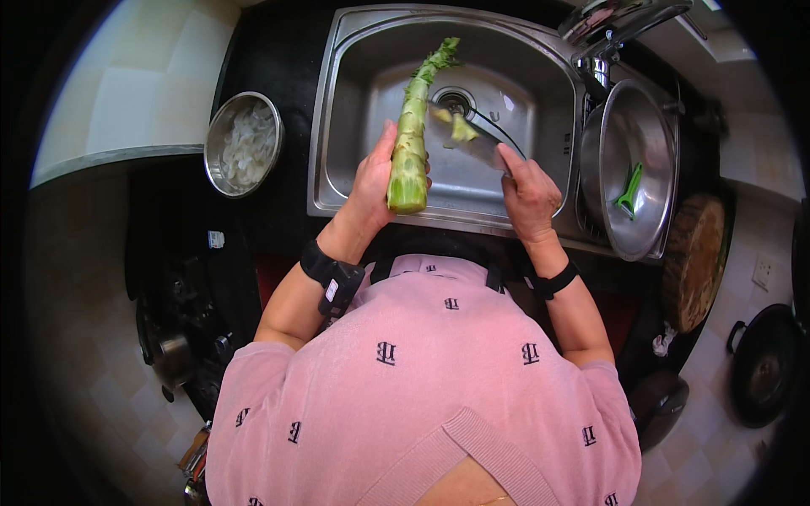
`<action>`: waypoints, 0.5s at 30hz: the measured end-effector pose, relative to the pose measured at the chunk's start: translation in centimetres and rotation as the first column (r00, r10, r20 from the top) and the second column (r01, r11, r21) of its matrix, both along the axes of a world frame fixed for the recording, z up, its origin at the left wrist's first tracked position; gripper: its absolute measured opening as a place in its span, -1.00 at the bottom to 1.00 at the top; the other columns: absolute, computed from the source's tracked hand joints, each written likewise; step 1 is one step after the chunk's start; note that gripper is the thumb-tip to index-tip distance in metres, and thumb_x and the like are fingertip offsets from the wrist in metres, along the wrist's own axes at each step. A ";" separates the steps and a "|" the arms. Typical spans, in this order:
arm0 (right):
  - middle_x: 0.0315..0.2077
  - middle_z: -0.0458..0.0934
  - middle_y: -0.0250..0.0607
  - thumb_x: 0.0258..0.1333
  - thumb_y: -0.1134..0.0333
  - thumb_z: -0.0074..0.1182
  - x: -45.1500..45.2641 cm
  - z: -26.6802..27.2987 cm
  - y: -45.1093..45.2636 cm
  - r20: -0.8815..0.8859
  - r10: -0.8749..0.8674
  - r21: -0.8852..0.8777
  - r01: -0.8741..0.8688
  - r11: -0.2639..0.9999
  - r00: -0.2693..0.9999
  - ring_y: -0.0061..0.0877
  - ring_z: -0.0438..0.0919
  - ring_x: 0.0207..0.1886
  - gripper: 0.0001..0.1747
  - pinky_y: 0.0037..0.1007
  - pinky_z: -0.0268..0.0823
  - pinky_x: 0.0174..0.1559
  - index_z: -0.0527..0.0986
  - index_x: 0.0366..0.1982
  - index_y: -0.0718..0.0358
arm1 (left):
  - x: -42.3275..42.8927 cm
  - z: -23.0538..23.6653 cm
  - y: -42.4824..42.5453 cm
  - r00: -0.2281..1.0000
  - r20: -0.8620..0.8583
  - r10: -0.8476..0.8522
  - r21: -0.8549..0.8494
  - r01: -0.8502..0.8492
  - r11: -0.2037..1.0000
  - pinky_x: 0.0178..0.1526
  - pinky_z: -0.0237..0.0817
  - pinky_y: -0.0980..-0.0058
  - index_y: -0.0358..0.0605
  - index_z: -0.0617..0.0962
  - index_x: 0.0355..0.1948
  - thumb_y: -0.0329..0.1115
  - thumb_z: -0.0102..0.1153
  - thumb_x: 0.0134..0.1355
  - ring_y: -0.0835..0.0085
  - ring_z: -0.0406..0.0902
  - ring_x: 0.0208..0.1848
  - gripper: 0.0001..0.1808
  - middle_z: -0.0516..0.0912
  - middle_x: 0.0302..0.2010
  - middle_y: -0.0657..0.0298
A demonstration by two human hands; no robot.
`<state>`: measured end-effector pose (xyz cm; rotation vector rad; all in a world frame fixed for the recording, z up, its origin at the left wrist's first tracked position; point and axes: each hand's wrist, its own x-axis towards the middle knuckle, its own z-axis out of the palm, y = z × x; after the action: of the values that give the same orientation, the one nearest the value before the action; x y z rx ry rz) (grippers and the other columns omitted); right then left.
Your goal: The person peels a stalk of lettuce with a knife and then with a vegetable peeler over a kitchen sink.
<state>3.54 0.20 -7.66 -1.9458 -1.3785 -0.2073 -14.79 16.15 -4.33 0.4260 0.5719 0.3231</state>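
Observation:
My left hand (374,174) is closed around the thick lower end of a green lettuce stem, likely celtuce (412,136), which points away over the steel sink (361,120). Small leaf remnants show at its thin far end. In my right hand (531,196) is a knife (484,147), its blade slanting up and left towards the stem. Pale green and yellowish peelings (464,129) lie on or just over the blade, partly blurred. The sink drain (455,100) shows behind the blade tip.
Left of the sink, a steel bowl (243,144) holds translucent whitish pieces. A large steel basin (636,171) with a green peeler (630,191) stands right, below the faucet (598,63). A round wooden chopping board (695,262) and a black pan (764,367) are farther right.

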 end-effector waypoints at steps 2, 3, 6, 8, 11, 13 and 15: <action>-0.65 0.32 -0.34 -0.18 0.53 0.10 -1.1 1.6 0.3 0.072 0.089 -0.010 -0.089 0.996 0.993 -0.40 0.37 -0.63 -0.45 -0.36 0.21 -0.56 0.53 -0.05 -0.08 | 1.1 0.6 -0.5 0.989 -0.090 0.118 -0.010 -0.119 0.993 -0.30 0.50 0.36 -0.10 0.49 -0.11 0.09 -0.14 0.34 0.44 0.57 -0.36 -0.54 0.59 -0.35 0.21; -0.66 0.32 -0.35 -0.19 0.53 0.10 -1.8 2.5 0.3 0.109 0.133 -0.019 -0.132 0.991 0.985 -0.42 0.37 -0.63 -0.45 -0.37 0.20 -0.57 0.54 -0.06 -0.07 | 1.5 0.8 -0.7 0.975 -0.134 0.175 -0.012 -0.178 0.984 -0.30 0.50 0.37 -0.12 0.50 -0.14 0.10 -0.11 0.33 0.45 0.59 -0.35 -0.53 0.60 -0.34 0.20; -0.66 0.28 -0.42 -0.20 0.47 0.13 -3.9 3.8 0.2 0.097 0.255 0.080 -0.262 0.962 0.962 -0.52 0.34 -0.64 -0.49 -0.43 0.18 -0.57 0.56 -0.10 -0.08 | 1.1 0.4 0.6 0.980 -0.195 -0.021 -0.116 -0.002 0.993 -0.44 0.50 0.52 -0.16 0.49 -0.22 0.14 -0.01 0.26 0.45 0.58 -0.52 -0.49 0.58 -0.47 0.25; -0.66 0.27 -0.43 -0.21 0.44 0.14 -4.7 4.0 0.1 0.089 0.306 0.125 -0.315 0.941 0.948 -0.54 0.33 -0.64 -0.50 -0.44 0.18 -0.57 0.57 -0.10 -0.09 | 1.4 1.1 0.3 0.978 -0.203 -0.039 -0.024 0.035 0.999 -0.42 0.47 0.53 -0.21 0.51 -0.25 0.20 -0.13 0.29 0.46 0.56 -0.50 -0.41 0.56 -0.49 0.26; -0.66 0.26 -0.44 -0.20 0.42 0.15 -5.1 4.2 0.1 0.088 0.332 0.142 -0.342 0.929 0.939 -0.54 0.33 -0.63 -0.50 -0.45 0.19 -0.56 0.57 -0.09 -0.10 | 1.3 1.3 0.5 0.978 -0.201 -0.056 0.007 0.059 0.998 -0.39 0.45 0.54 -0.22 0.50 -0.23 0.18 -0.18 0.32 0.46 0.54 -0.48 -0.41 0.54 -0.47 0.25; -0.66 0.26 -0.44 -0.20 0.41 0.15 -5.2 4.3 0.2 0.086 0.337 0.133 -0.346 0.929 0.937 -0.54 0.33 -0.63 -0.50 -0.45 0.19 -0.56 0.57 -0.09 -0.11 | 1.4 1.2 0.4 0.981 -0.192 -0.040 -0.003 0.040 0.999 -0.37 0.45 0.53 -0.24 0.50 -0.21 0.17 -0.19 0.33 0.44 0.55 -0.45 -0.42 0.55 -0.45 0.24; -0.66 0.26 -0.44 -0.19 0.41 0.14 -5.1 4.2 0.2 0.087 0.331 0.132 -0.340 0.931 0.940 -0.53 0.33 -0.63 -0.51 -0.45 0.19 -0.57 0.57 -0.09 -0.10 | 1.4 1.1 0.4 0.979 -0.201 -0.033 0.000 0.034 0.999 -0.36 0.45 0.51 -0.25 0.49 -0.19 0.16 -0.20 0.34 0.44 0.55 -0.44 -0.41 0.55 -0.43 0.23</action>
<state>-1.56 0.37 -3.49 -1.5668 -1.6656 -0.2007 -13.38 16.53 -3.21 0.4744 0.7607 0.2498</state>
